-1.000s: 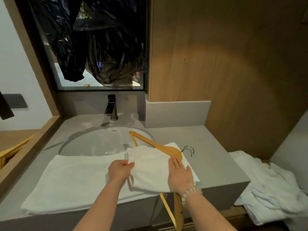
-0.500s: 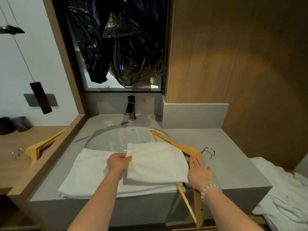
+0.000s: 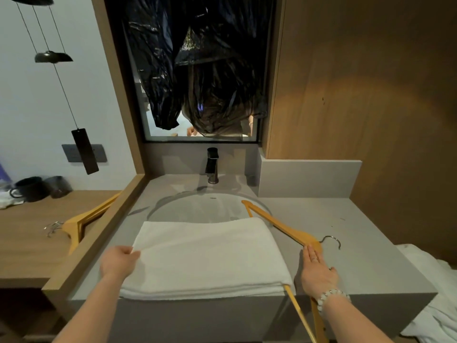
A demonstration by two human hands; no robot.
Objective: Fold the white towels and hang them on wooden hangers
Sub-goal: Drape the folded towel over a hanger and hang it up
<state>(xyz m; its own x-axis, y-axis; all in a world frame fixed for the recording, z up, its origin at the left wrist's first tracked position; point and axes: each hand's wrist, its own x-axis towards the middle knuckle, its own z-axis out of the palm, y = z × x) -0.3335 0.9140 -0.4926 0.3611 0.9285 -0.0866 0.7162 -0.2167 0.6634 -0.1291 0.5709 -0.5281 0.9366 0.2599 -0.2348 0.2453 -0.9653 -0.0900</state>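
A grey vanity countertop (image 3: 371, 243) with an oval basin (image 3: 197, 209) filled the middle of the view. Across its front lay a folded white towel (image 3: 205, 256), stacked in several layers, its far edge overlapping the basin's rim. A heap of white towels (image 3: 440, 305) sat low at the right, beside the counter. A wooden hanger (image 3: 284, 226) lay partly under the folded towel's right end, one arm reaching over the basin and its lower parts sticking out past the counter's front edge. The left hand (image 3: 118, 261) pinched the towel's left edge with curled fingers. The right hand (image 3: 317, 271) lay flat, fingers straight, fingertips on the hanger's neck near the metal hook (image 3: 332, 240). Spare hangers (image 3: 81, 219) rested on the wooden shelf at the left.
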